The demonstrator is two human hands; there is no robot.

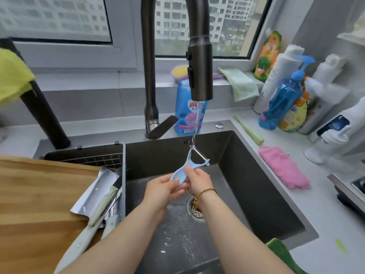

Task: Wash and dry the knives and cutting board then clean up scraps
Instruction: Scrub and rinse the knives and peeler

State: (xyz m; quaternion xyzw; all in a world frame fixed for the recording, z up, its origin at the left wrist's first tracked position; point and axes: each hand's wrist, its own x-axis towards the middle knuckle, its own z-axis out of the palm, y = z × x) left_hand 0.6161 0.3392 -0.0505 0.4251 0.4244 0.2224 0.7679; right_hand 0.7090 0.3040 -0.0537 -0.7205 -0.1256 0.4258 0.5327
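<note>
Head view: left hand [164, 191] and right hand [199, 181] both pinch the blue peeler [178, 175] by its handle at frame centre — its long axis rising up-right into the water stream [198, 117] — while knives [92, 196] and cutting board [39, 194] lie lower left, nearer the left hand.

The cutting board [35, 194] runs off the edge at nine o'clock, and the faucet [148, 56] at twelve. The right hand [199, 180] covers part of the peeler [178, 175]. Print on the blue bottle [280, 103] at two o'clock is unreadable.
</note>
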